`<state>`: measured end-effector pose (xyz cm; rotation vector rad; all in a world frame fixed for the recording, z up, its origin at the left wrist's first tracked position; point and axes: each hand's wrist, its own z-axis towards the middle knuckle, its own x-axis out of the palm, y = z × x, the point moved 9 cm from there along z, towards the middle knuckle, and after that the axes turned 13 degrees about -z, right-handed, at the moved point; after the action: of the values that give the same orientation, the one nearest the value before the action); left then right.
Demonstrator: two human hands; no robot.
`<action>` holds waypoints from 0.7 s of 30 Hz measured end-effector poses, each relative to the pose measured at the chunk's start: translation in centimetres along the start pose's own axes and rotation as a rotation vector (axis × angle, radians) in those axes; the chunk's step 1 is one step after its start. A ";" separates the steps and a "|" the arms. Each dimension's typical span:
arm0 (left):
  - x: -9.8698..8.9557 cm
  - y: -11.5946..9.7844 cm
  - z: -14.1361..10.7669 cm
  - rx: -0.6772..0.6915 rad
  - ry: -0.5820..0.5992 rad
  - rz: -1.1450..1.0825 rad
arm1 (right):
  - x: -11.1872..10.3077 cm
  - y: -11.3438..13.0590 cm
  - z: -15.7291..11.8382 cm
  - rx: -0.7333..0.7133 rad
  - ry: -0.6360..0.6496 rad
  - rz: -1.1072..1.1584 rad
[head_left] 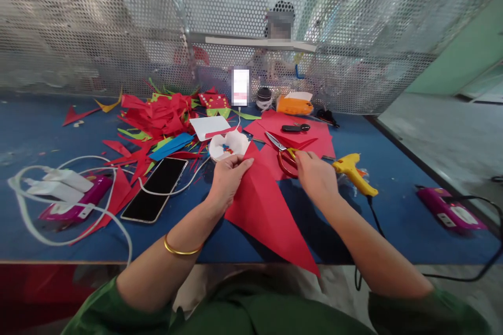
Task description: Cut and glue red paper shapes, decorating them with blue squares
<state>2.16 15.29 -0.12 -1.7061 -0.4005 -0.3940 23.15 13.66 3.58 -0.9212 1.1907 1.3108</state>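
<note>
A folded red paper (267, 209) slants down toward the table's front edge, its upper end pinched between the thumb and fingers of my left hand (230, 178). To the right, my right hand (316, 175) is closed at the handles of the scissors (288, 164), which have red and yellow on them. The scissor blades point up and left over red paper sheets (324, 141). Just beyond my left hand sits a white dish (220, 146) with small coloured bits in it.
Red and green scraps (157, 115) pile up at the back left. A phone (157, 191), white cables and a purple power strip (84, 201) lie left. A yellow glue gun (356, 172) and another purple strip (450, 209) lie right. A perforated metal screen (129, 26) stands behind.
</note>
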 end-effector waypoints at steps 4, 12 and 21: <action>0.2 -0.2 -0.1 0.007 0.013 -0.007 | -1.0 0.7 -2.1 -0.049 -0.008 0.279; 0.1 -0.6 -0.3 0.060 0.008 -0.020 | 0.7 2.4 -3.0 -0.051 0.130 0.753; 2.4 -4.0 -2.1 0.080 0.303 0.235 | -4.6 3.3 -3.6 -0.119 -0.015 0.763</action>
<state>2.32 13.99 4.81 -1.5638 0.0065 -0.4491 19.99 9.48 7.78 -0.5373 1.5378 1.9989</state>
